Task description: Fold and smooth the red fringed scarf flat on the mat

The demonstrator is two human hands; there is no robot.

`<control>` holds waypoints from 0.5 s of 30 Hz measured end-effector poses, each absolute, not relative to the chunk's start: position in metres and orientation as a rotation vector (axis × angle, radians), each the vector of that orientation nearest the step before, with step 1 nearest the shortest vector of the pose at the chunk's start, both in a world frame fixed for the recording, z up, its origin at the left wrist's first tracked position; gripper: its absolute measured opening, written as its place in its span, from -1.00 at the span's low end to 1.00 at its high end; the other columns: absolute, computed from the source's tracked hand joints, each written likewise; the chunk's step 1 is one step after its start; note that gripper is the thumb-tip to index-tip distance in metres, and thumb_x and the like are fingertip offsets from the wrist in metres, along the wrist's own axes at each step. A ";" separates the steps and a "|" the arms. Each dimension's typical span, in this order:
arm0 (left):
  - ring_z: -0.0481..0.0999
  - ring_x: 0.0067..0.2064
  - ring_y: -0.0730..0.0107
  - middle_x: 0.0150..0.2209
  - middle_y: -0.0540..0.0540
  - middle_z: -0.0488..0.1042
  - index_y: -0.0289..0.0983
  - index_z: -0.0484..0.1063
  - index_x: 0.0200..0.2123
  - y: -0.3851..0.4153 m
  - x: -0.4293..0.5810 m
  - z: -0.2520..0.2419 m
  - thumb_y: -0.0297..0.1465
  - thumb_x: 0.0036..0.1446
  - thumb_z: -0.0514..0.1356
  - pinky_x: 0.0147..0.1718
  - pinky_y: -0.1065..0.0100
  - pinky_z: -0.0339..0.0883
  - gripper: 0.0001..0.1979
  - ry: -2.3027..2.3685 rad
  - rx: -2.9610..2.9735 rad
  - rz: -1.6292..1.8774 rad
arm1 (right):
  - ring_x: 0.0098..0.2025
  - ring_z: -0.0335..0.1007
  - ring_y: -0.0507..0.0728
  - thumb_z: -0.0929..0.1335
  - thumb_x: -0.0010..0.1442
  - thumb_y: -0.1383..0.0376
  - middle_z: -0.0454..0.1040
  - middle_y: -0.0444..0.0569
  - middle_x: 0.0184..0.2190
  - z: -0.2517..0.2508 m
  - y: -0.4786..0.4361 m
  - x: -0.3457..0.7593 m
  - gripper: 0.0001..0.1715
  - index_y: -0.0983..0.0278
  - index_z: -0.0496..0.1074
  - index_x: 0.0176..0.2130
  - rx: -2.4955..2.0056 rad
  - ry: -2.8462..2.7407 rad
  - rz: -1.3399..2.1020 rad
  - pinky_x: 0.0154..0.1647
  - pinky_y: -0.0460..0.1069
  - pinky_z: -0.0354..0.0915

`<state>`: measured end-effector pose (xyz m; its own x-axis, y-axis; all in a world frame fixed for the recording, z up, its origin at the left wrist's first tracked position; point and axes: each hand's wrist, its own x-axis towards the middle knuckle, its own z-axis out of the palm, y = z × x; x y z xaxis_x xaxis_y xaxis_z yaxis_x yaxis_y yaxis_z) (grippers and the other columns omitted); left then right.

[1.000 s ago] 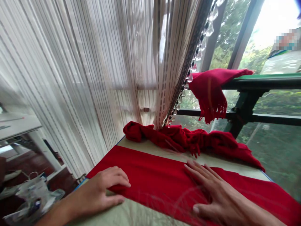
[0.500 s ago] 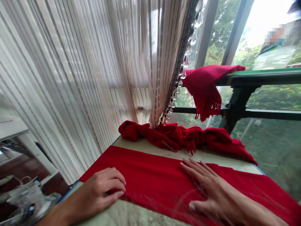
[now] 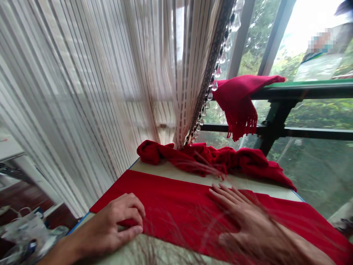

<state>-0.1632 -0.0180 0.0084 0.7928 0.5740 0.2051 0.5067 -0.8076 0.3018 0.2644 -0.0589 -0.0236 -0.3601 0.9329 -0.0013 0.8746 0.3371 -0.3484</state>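
A red scarf lies spread flat across a pale table. My left hand pinches the scarf's near left edge between thumb and curled fingers. My right hand lies flat on the scarf with its fingers stretched out and apart, partly blurred by strands of hair in front of the camera. A bunched red scarf lies along the table's far edge. Another red scarf with a fringe hangs over a green rail.
A sheer striped curtain with a beaded edge hangs at the left and behind the table. Glass and trees lie beyond the rail. Bags and clutter sit on the floor at the lower left.
The view has shifted slightly. Both hands stay on the flat scarf, drawn a little to the left. Strands of hair now blur the right hand.
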 end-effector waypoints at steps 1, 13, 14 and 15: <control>0.50 0.03 0.28 -0.05 -0.06 0.54 -0.17 0.51 -0.20 -0.016 -0.159 0.010 -0.40 0.38 0.18 0.09 0.27 0.33 -0.90 0.851 2.757 0.434 | 0.52 -0.33 0.44 0.44 -0.02 -0.33 -0.14 -0.07 0.52 -0.022 -0.059 0.264 0.28 -0.07 -0.10 0.46 -1.646 -2.400 0.443 0.48 0.48 -0.26; -0.19 0.51 0.04 0.51 0.04 -0.16 0.09 -0.33 0.50 -0.010 -0.076 0.003 -0.12 0.51 -0.02 0.41 -0.26 -0.32 -0.33 0.709 2.766 0.006 | 0.53 -0.31 0.30 0.14 0.39 -0.19 -0.14 -0.09 0.50 0.004 -0.068 0.244 -0.20 0.00 -0.08 0.45 -1.565 -2.502 0.415 0.50 0.43 -0.30; -0.19 0.51 0.03 0.51 0.05 -0.15 0.08 -0.28 0.50 -0.010 -0.075 0.005 -0.10 0.50 -0.03 0.40 -0.27 -0.33 -0.35 0.713 2.761 -0.016 | 0.53 -0.31 0.31 0.16 0.38 -0.19 -0.12 -0.07 0.50 0.004 -0.069 0.242 -0.19 0.02 -0.07 0.44 -1.545 -2.514 0.429 0.50 0.43 -0.30; -0.19 0.51 0.01 0.51 0.04 -0.13 0.07 -0.21 0.50 -0.010 -0.073 0.008 -0.08 0.51 -0.05 0.40 -0.28 -0.33 -0.38 0.729 2.754 -0.033 | 0.53 -0.30 0.33 0.19 0.36 -0.19 -0.11 -0.05 0.50 0.003 -0.070 0.241 -0.16 0.04 -0.06 0.44 -1.523 -2.522 0.445 0.50 0.44 -0.30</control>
